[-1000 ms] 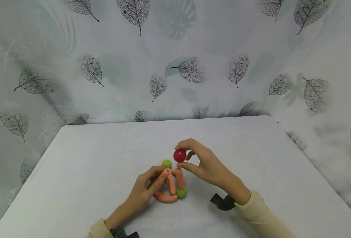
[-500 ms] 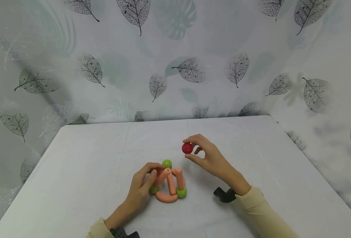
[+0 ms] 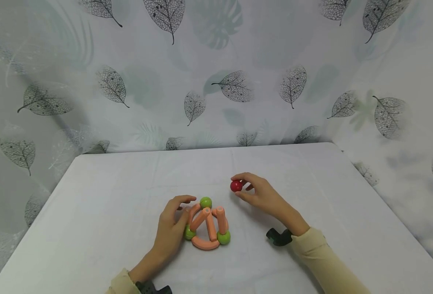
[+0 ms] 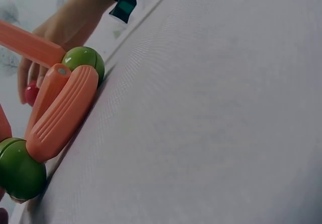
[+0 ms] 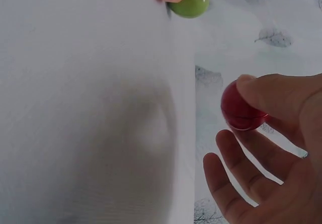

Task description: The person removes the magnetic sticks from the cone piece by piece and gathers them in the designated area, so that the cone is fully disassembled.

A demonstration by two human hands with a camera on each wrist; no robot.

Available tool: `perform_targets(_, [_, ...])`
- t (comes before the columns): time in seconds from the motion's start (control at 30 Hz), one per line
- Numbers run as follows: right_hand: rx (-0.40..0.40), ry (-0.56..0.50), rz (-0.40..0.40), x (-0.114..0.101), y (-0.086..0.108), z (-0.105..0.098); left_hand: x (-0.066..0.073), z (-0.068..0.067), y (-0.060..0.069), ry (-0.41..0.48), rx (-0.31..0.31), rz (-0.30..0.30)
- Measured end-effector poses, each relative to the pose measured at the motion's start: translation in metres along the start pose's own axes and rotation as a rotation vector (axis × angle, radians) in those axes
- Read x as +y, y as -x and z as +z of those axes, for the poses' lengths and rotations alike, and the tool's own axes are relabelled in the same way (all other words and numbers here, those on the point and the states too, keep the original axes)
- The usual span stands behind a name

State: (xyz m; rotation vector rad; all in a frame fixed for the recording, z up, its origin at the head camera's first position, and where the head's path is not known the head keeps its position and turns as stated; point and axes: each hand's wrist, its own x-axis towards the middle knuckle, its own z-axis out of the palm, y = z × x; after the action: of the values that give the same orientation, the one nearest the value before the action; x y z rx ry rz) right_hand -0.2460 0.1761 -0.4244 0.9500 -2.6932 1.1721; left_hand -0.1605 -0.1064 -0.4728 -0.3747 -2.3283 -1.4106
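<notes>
A red ball (image 3: 236, 186) is pinched between the thumb and fingertips of my right hand (image 3: 260, 196), to the right of and beyond the built figure. In the right wrist view the thumb presses on the red ball (image 5: 242, 108) while other fingers spread below it. The figure joins three green balls (image 3: 223, 238) with curved orange sticks (image 3: 205, 244) in a ring on the table. Straight orange sticks (image 3: 221, 220) lean up from it, their top ends bare. My left hand (image 3: 169, 228) stays at the figure's left side, fingers loosely bent, gripping nothing; whether the thumb touches a stick I cannot tell.
A white cloth covers the table (image 3: 109, 196). Behind and at both sides hangs a leaf-patterned curtain (image 3: 146, 85). Dark straps with camera mounts (image 3: 279, 237) sit on the wrists.
My right hand has carried the red ball off the figure's top, right and away, then lowered it slightly. My left hand has let go of the leaning orange stick and drawn left.
</notes>
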Motion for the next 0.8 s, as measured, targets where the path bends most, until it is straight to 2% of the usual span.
perform_targets(0.13, [-0.038,0.015,0.053,0.005,0.0,0.0,-0.002,0.0,0.0,-0.006,-0.063,-0.106])
perform_targets(0.3, [-0.054,0.045,0.07,0.009,0.002,0.001,-0.003,0.0,0.001,-0.01,-0.118,-0.168])
perform_targets(0.5, [-0.063,0.057,0.066,0.013,0.003,0.002,-0.003,0.001,0.0,-0.036,-0.146,-0.184])
perform_targets(0.8, [-0.069,0.056,0.086,0.017,0.002,0.004,-0.001,0.001,-0.001,-0.057,-0.153,-0.191])
